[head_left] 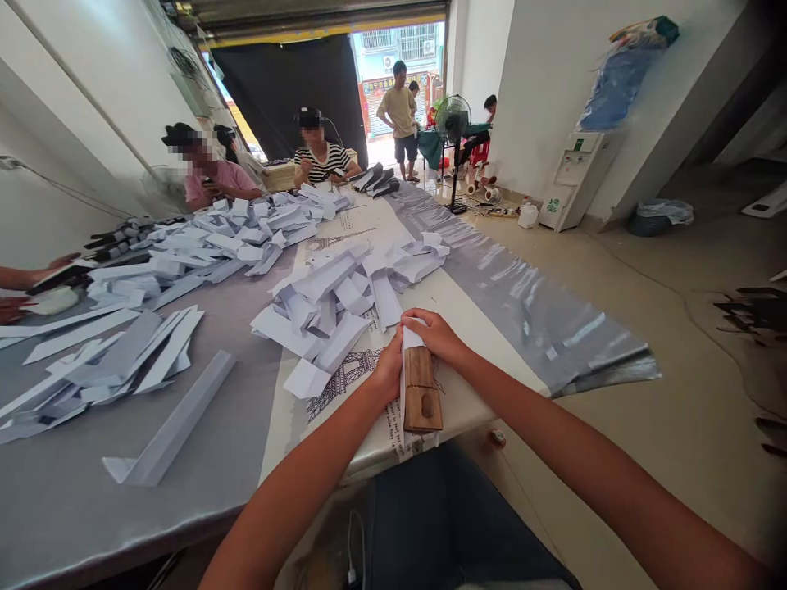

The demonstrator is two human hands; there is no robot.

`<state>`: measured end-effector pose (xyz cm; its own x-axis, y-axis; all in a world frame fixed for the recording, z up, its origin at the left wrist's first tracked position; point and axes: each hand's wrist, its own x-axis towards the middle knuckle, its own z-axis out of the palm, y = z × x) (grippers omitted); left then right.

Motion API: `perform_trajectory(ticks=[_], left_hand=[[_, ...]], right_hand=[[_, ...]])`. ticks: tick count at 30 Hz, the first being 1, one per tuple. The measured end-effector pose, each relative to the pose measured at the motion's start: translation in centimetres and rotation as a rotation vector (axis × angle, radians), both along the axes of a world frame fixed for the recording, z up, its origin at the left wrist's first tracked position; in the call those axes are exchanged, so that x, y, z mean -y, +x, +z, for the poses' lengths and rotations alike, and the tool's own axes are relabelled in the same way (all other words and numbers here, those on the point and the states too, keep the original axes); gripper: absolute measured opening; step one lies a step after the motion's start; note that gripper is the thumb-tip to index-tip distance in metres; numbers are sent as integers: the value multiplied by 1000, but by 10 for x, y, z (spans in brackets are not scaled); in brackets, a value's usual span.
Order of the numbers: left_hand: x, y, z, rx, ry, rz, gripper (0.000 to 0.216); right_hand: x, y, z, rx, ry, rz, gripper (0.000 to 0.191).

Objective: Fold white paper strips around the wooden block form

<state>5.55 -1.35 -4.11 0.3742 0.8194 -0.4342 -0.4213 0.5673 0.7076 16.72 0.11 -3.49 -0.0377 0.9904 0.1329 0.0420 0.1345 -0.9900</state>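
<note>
A wooden block (421, 369) with a dark oval hollow at its near end lies lengthwise at the table's front edge. White paper (413, 334) is wrapped around its far end and also shows along its left side. My left hand (387, 367) is closed against the left side of the paper and block. From the right, my right hand (432, 334) grips the same paper-covered end, its fingers curled over the top. The fingertips partly hide each other. Just beyond both hands lies a loose pile of folded white paper pieces (332, 287).
A larger heap of folded paper (227, 238) spreads at the back left, with flat paper strips (123, 360) nearer. One folded strip (178, 426) lies alone on the grey cloth (234, 459). Co-workers sit beyond; another person's hand (37, 274) reaches in at left. A fan (453, 123) stands behind.
</note>
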Motion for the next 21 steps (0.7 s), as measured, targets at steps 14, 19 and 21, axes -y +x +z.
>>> perform_trajectory(ticks=[14,19,21], left_hand=[[-2,-2,-5,0,20,-16,45],[-2,-2,-2,4,-2,-58,47],[-2,-2,-1,-8,-16,-51,47]], right_hand=[[2,1,0,17,-46,1,21],[3,1,1,15,-72,12,23],[2,1,1,24,-48,7,22]])
